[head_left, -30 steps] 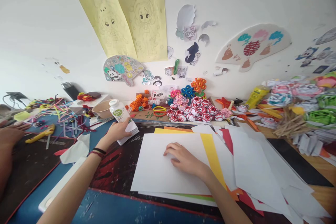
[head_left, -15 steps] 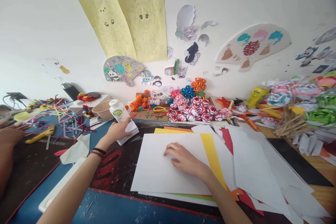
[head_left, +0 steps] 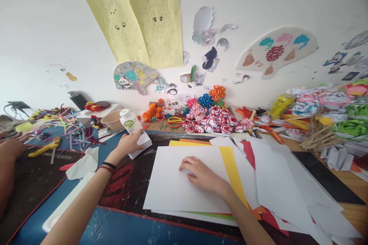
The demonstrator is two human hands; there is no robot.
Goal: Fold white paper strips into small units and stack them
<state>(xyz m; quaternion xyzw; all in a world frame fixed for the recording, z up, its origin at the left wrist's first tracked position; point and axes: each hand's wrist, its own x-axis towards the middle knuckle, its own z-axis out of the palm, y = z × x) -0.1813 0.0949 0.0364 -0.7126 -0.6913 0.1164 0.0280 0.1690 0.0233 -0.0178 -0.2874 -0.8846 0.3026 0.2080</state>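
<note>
My left hand reaches to a white bottle with a green label, its fingers apart and resting at the bottle's side, over a small stack of white paper. My right hand lies with bent, slightly spread fingers on a large white sheet, holding nothing. Beneath that sheet, yellow, orange and green edges of other sheets show. A yellow strip runs along the white sheet's right side.
Loose white sheets and a black panel spread out on the right. Red-and-white paper flowers stand along the wall. At left are a yellow cutter, a bowl and another person's hand.
The other person's hand at the far left has shifted slightly. Both of my hands look unmoved.
</note>
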